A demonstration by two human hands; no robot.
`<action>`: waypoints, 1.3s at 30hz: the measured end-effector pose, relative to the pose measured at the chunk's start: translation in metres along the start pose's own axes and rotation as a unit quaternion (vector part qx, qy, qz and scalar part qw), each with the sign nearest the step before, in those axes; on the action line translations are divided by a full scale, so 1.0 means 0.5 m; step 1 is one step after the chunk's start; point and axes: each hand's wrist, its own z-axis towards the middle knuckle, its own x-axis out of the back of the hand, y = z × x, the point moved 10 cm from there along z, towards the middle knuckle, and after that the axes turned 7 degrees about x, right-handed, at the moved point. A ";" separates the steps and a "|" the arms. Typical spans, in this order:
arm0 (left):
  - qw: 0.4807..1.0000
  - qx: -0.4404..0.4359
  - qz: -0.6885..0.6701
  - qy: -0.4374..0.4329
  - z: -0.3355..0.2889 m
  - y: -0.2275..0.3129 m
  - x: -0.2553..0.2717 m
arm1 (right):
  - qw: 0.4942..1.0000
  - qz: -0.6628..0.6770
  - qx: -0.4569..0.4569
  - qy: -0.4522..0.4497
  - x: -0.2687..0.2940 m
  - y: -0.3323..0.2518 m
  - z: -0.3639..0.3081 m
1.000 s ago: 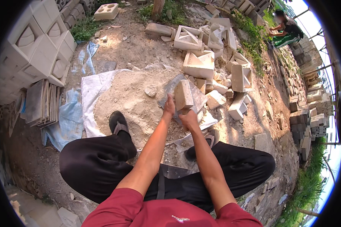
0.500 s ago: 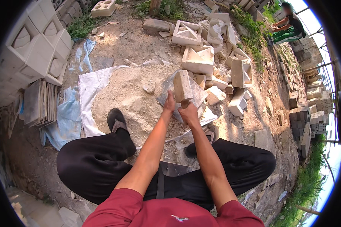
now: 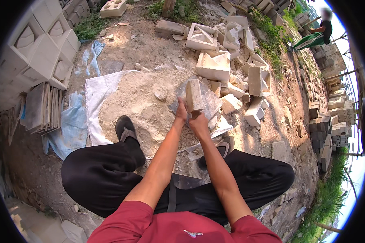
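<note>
My right hand (image 3: 199,124) is wrapped round the handle of a dusty wooden mallet (image 3: 194,95). The mallet's blocky rectangular head points away from me, above a grey flat slab (image 3: 212,104). My left hand (image 3: 181,111) is close along the left side of the mallet head, over the slab's near edge. Its thumb side shows, but its fingers are mostly hidden, so what they hold cannot be seen. Pale crushed rubble (image 3: 134,97) is heaped on a white sheet (image 3: 94,109) beside the slab, with a rounded lump (image 3: 160,94) on top.
Broken, cream-coloured hollow blocks (image 3: 213,65) are piled beyond the slab to the right. Stacked blocks (image 3: 44,48) and upright thin boards (image 3: 48,106) stand at left. My sandalled feet (image 3: 126,128) flank the heap. Another person (image 3: 318,34) is at the far right.
The mallet head has shifted slightly, lower and nearer to my hands, and my right hand has moved a little left. The distant person has moved right and is more upright.
</note>
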 end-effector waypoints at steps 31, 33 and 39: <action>0.988 -0.037 0.133 0.070 0.012 -0.006 0.048 | 0.996 0.005 -0.054 -0.068 0.009 0.005 0.040; 0.991 -0.031 0.121 0.058 0.015 -0.011 0.028 | 0.999 0.038 -0.005 0.015 0.021 0.031 0.019; 0.989 -0.020 0.134 0.065 0.050 -0.033 0.078 | 0.995 0.007 -0.007 -0.094 -0.002 0.001 0.029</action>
